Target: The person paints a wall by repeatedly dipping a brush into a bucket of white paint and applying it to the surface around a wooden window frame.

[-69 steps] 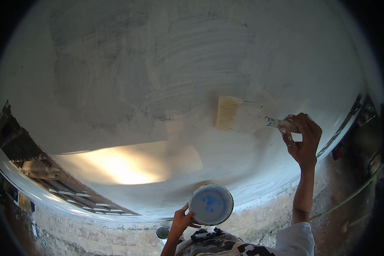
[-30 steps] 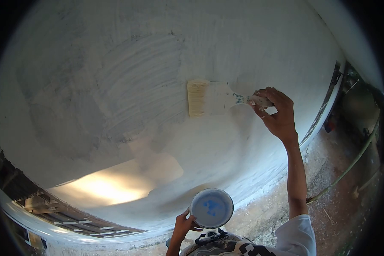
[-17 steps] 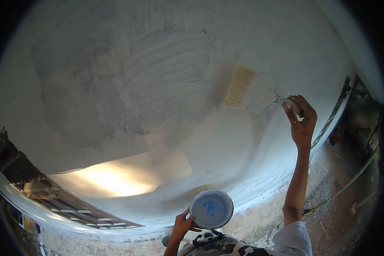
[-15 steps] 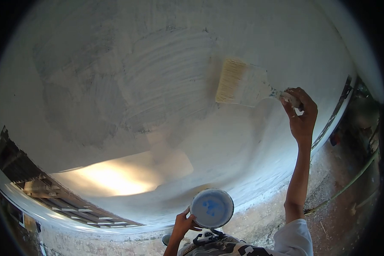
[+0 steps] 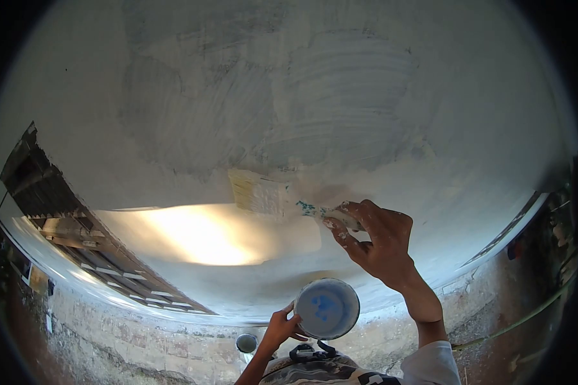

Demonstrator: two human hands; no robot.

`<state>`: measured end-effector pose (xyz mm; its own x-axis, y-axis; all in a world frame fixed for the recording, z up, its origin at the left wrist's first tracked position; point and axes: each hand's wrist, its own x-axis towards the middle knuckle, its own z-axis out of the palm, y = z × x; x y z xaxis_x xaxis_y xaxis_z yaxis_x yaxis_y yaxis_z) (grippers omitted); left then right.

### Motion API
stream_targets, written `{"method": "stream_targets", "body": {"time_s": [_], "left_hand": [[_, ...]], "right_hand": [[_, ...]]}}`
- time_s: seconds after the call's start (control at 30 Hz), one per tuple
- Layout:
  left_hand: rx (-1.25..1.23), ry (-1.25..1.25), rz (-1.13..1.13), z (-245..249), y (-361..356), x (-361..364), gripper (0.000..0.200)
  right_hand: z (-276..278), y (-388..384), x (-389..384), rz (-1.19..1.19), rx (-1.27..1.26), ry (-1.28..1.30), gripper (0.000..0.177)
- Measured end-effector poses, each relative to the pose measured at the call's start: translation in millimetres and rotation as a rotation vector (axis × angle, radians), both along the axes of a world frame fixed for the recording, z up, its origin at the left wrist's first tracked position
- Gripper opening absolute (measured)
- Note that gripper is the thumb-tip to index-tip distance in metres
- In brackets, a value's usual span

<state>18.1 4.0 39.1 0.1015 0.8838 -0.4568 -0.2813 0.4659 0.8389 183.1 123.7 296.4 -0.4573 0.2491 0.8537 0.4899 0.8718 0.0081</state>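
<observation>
A wide paintbrush (image 5: 268,194) with pale bristles and a paint-spotted handle is gripped in my right hand (image 5: 380,244), fingers wrapped round the handle. Its bristles point left and lie over the white wall (image 5: 379,173), close to the sunlit patch. Grey, streaky brush marks cover the wall above it. Low in front of my body, my left hand (image 5: 284,326) holds a round paint bucket (image 5: 348,308) by its left side. Inside the bucket is whitish paint with blue blotches.
A window with a dark wooden frame and slats (image 5: 99,250) is at the lower left. Another container (image 5: 246,343) stands below, left of my left arm. Rough, unpainted masonry (image 5: 167,353) runs along the wall's base. A green stem (image 5: 526,316) crosses the lower right.
My right hand has brought the paintbrush down and left, from the upper right wall to near the sunlit patch. The view has shifted, and the bucket stays in my left hand.
</observation>
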Motion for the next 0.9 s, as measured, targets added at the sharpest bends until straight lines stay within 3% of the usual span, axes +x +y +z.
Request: {"method": "stream_targets", "body": {"time_s": [0.13, 0.33, 0.43, 0.53, 0.67, 0.73, 0.9], "left_hand": [[-0.006, -0.020, 0.026, 0, -4, -8, 0.057], [0.018, 0.001, 0.054, 0, -12, -23, 0.058], [-0.003, -0.055, 0.102, 0, -18, -31, 0.059], [0.000, -0.059, 0.150, -2, -25, -42, 0.059], [0.027, -0.016, 0.243, -10, -36, -62, 0.058], [0.033, 0.009, 0.287, -15, -41, -69, 0.056], [0.015, 0.047, 0.350, -7, -51, -74, 0.056]], "right_hand": [[6, 2, -19, -0.032, 0.064, 0.006, 0.027], [2, -23, 13, -0.187, -0.095, 0.055, 0.024], [-7, -37, 22, -0.168, -0.014, 0.061, 0.026], [-32, -51, 18, 0.023, -0.492, 0.159, 0.021], [-59, -61, 15, -0.069, -0.751, -0.179, 0.022], [-85, -57, 3, -0.120, -0.882, -0.492, 0.024], [-191, -58, -40, -0.161, -0.795, -0.589, 0.020]]}}
